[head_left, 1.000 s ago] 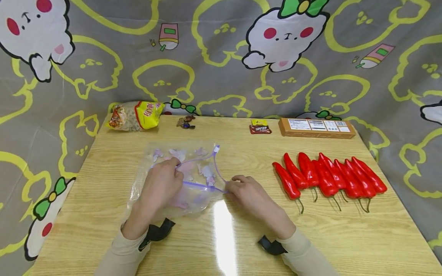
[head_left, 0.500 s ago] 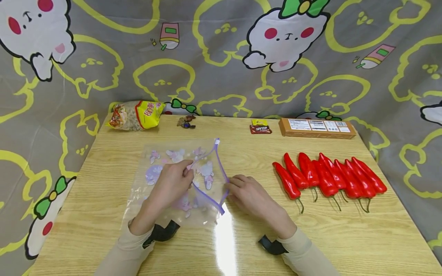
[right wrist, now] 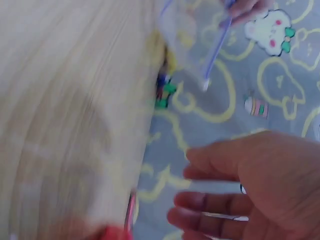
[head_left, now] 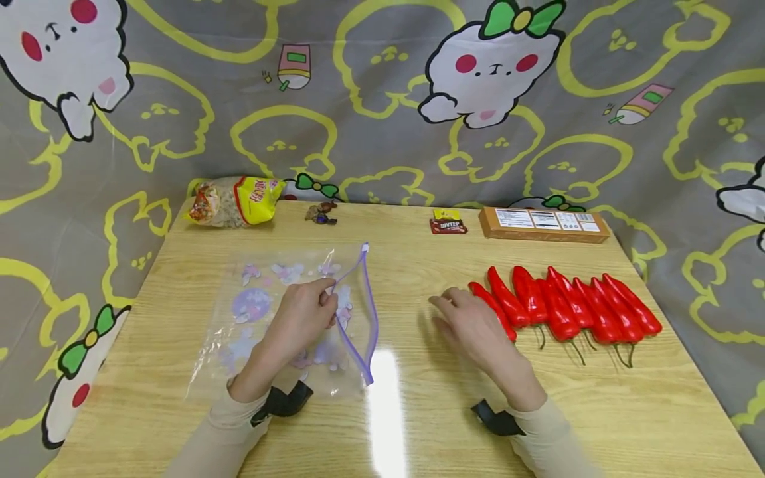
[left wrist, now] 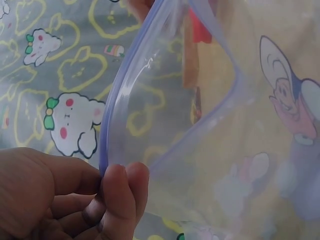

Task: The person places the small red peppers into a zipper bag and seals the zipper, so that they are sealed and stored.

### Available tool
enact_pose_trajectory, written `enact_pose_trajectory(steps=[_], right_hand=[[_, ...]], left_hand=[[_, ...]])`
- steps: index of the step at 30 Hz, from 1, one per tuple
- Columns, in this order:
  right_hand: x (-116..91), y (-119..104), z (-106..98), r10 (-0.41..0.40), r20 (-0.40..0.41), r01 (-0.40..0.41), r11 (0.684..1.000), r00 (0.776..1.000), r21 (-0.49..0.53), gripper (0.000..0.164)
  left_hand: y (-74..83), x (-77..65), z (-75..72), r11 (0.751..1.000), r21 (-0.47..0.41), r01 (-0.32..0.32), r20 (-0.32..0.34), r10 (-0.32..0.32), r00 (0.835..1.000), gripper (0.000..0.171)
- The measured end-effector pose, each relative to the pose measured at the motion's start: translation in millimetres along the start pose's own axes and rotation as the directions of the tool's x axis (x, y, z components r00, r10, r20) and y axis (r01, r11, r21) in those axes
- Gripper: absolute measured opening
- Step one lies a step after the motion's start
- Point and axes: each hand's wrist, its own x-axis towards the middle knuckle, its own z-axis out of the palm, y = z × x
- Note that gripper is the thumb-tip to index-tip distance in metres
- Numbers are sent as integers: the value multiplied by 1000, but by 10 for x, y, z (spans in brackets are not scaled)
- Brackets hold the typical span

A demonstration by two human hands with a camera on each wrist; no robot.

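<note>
A clear zip bag (head_left: 254, 305) printed with lilac and pink cartoon figures lies on the wooden table, its purple-edged mouth spread apart and facing right. Between thumb and fingers, my left hand (head_left: 299, 312) pinches the upper purple edge, as the left wrist view shows with the zip rim (left wrist: 106, 125) at the fingertips. My right hand (head_left: 475, 325) is off the bag, beside the leftmost of several glossy red peppers (head_left: 562, 309), partly covering that one. In the right wrist view, the right hand's fingers (right wrist: 220, 155) are spread and hold nothing.
At the back left lies a yellow-ended food pack (head_left: 236, 201), with small wrapped sweets (head_left: 321, 212) beside it. A red and yellow snack packet (head_left: 448, 221) and a long brown box (head_left: 544, 224) stand along the back edge, before a patterned cloth (head_left: 382, 153).
My right hand has let go of the bag's edge and moved right to the peppers. The bag has shifted left and flattened, its mouth wider, with my left hand still holding its edge.
</note>
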Motion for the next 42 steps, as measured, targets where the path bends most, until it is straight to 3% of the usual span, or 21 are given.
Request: enact_pose_trajectory(steps=[4, 8, 13, 20, 24, 28, 31, 33, 38, 42], right_hand=[[-247, 287, -170, 150, -109, -163, 979, 983, -121, 19], [-470, 414, -223, 248, -122, -270, 938, 961, -218, 26], [-602, 407, -125, 254, -83, -267, 919, 964, -289, 37], [-610, 365, -66, 219, -117, -246, 913, 969, -327, 36], [-538, 325, -151, 270, -80, -281, 933, 959, -222, 21], [-383, 187, -295, 316, 22, -317, 947, 949, 48, 23], [-221, 6, -370, 254, 56, -260, 931, 966, 256, 30], [-99, -123, -369, 185, 44, -189, 922, 982, 337, 33], [211, -351, -163, 63, 2, -60, 933, 998, 355, 26], [422, -458, 48, 39, 10, -41, 942, 999, 332, 21]], left_hand=[[-6, 13, -11, 1000, -8, 19, -2, -19, 1000, 35], [-17, 14, -19, 999, -12, 34, 5, -34, 999, 36], [-31, 16, -23, 1000, -15, 19, -1, -19, 1000, 36], [-32, 8, -26, 999, -20, 31, 10, -31, 999, 37], [-22, 11, -15, 1000, -15, 27, 6, -27, 1000, 36], [-14, 12, -9, 1000, -12, 17, -1, -17, 1000, 36], [-8, 9, -9, 1000, -16, 20, 4, -20, 1000, 35], [-5, 10, -11, 1000, -16, 25, 9, -24, 1000, 36], [11, 5, 4, 999, -20, 33, 22, -33, 999, 36], [37, 5, 23, 1000, -17, 19, 22, -18, 1000, 35]])
